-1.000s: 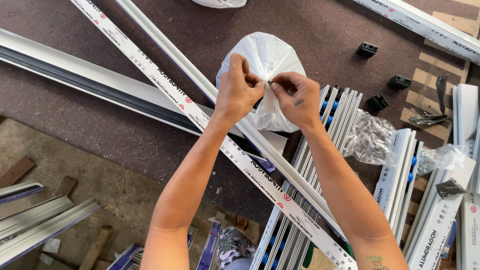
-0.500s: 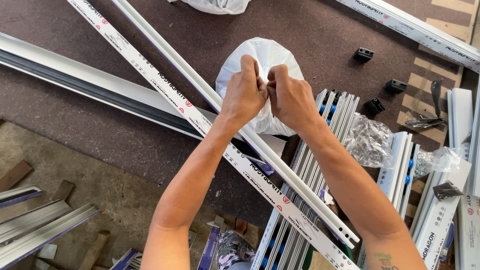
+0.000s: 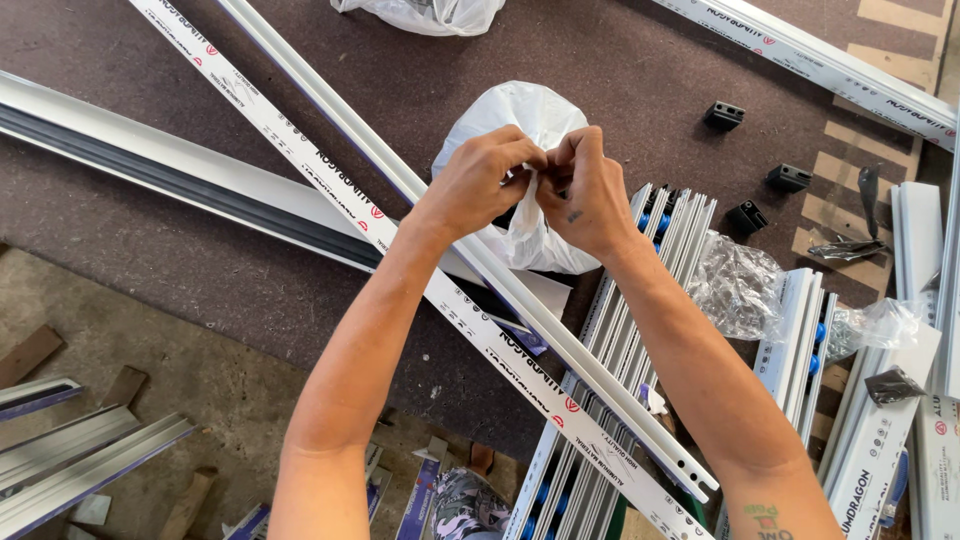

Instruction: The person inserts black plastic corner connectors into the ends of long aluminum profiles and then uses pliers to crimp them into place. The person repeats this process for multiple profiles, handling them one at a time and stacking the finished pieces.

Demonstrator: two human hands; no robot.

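Observation:
A white plastic bag [image 3: 520, 115] bulges on the dark brown work surface, resting against long white aluminium profiles [image 3: 400, 190]. My left hand [image 3: 480, 180] and my right hand [image 3: 585, 190] meet at the bag's near side, fingers pinched together on its gathered neck. What is inside the bag is hidden. The knuckles of both hands touch each other.
Stacked white profiles [image 3: 620, 330] lie under my right forearm. Small black plastic parts [image 3: 722, 115] sit on the dark board [image 3: 600, 60] at the right, with crumpled clear plastic bags [image 3: 740, 285] near them. Another white bag [image 3: 420, 12] lies at the top edge. Offcuts lie on the concrete floor [image 3: 120, 330] at lower left.
My two hands have drawn together at the bag's neck. A second ago they were slightly apart, each pinching the plastic.

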